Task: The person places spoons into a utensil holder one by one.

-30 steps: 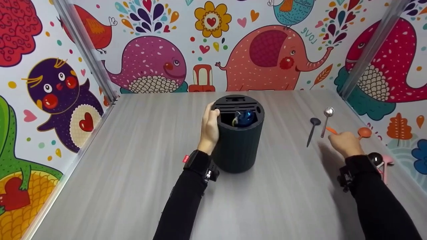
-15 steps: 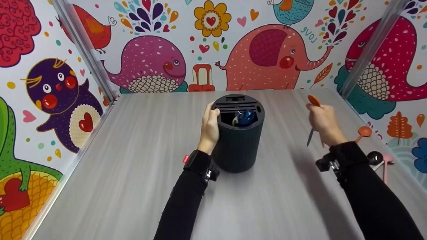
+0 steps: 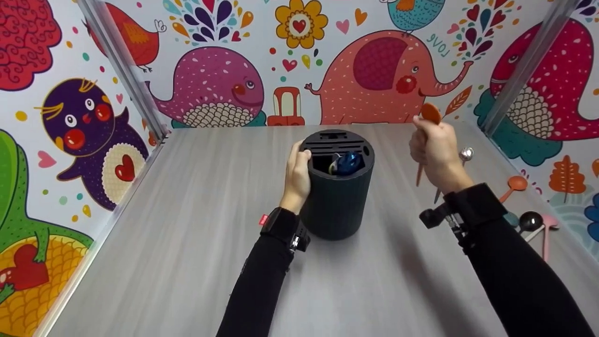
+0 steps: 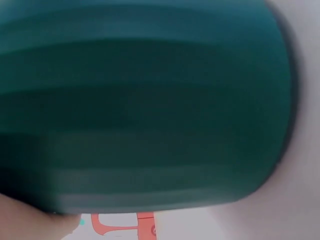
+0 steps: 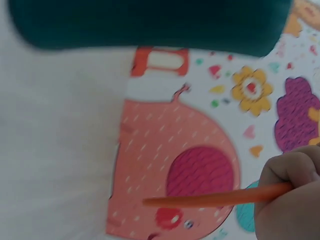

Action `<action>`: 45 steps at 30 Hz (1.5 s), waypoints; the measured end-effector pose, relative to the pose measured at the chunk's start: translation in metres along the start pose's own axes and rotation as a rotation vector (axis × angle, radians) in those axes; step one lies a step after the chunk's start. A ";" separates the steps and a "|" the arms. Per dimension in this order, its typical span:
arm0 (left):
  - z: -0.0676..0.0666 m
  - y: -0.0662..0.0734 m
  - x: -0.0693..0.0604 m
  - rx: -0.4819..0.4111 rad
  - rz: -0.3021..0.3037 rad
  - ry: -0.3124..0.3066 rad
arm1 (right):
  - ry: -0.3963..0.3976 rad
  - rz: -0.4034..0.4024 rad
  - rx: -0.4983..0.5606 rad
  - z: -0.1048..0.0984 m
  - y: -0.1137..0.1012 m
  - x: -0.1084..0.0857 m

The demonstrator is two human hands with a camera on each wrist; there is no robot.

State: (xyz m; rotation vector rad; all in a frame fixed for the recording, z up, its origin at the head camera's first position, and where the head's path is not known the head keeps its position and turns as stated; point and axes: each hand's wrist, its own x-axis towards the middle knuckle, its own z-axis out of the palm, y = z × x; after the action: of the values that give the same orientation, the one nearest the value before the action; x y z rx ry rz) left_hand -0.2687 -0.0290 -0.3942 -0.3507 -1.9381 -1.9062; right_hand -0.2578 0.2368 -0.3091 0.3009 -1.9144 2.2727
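A dark green, ribbed utensil holder (image 3: 334, 203) stands upright on the grey table, with slots and a larger opening in its top. A shiny blue object (image 3: 346, 163) sits in that opening; its kind is unclear. My left hand (image 3: 296, 180) holds the holder by its left side, near the rim. To the right of the holder and above the table, my right hand (image 3: 437, 152) grips an orange spoon (image 3: 431, 113), bowl up and handle pointing down. In the right wrist view the spoon's handle (image 5: 220, 197) sticks out from the curled fingers, apart from the holder (image 5: 150, 22).
Along the right side lie a silver spoon (image 3: 466, 153), another orange spoon (image 3: 517, 183), a black spoon (image 3: 531, 221), a pink one (image 3: 550, 221) and a teal piece (image 3: 511, 219). A grey handle (image 3: 437, 195) shows below my right hand. Patterned walls enclose the table.
My right hand has picked up the orange spoon from the table at the right, lifted it and moved it left towards the holder. My left hand stays on the holder.
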 end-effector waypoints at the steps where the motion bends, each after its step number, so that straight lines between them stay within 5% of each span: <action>1: 0.001 0.000 0.000 -0.003 0.004 -0.003 | -0.005 -0.012 0.015 0.004 -0.003 0.000; 24: -0.001 0.000 0.001 0.011 -0.009 0.008 | -0.108 -0.192 0.126 0.077 -0.041 0.015; 45: -0.001 0.001 -0.001 -0.005 -0.021 0.000 | -0.133 -0.251 0.149 0.111 -0.019 0.015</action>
State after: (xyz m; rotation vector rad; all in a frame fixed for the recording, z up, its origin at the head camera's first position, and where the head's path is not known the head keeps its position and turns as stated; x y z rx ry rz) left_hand -0.2672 -0.0296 -0.3935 -0.3325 -1.9450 -1.9242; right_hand -0.2617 0.1303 -0.2687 0.6864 -1.6567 2.2774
